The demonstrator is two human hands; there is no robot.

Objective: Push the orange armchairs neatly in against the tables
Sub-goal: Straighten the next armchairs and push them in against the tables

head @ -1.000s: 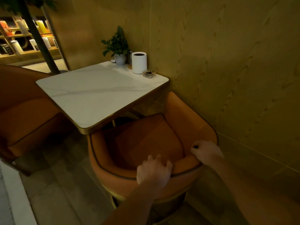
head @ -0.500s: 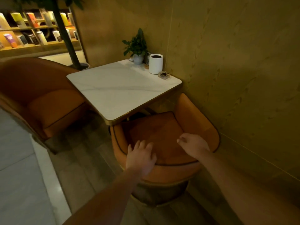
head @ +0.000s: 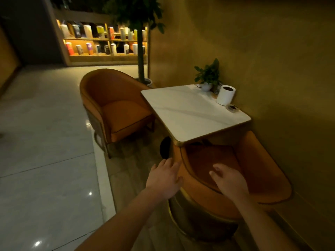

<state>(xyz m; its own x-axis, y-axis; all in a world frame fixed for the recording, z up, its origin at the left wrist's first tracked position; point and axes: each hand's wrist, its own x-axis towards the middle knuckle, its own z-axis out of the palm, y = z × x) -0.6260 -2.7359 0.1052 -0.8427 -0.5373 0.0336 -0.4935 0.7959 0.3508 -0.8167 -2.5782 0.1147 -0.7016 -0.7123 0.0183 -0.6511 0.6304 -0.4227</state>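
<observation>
Hands since a second ago: both are lifted off the back rim of the near armchair point(head: 257, 160), which was gripped then; the head view is swung left, and the far armchair point(head: 116, 105) is brought fully in.
Left hand point(head: 164, 178): fingers are held straight and spread, with nothing grasped. It is placed at the near armchair's left flank; whether it touches cannot be told.
Right hand point(head: 229, 180): fingers are loose and parted, with nothing held, poised over the back rim and seat.
Near armchair: its seat front is tucked under the table point(head: 190, 109), and the wall is close on its right.
Far armchair: it is set at the table's left side, its seat faced toward the table and slightly angled.
Deciding relation: the far armchair lies ahead and left, well apart from both hands. The left hand is nearer, and a push from its back toward the table is judged next.
</observation>
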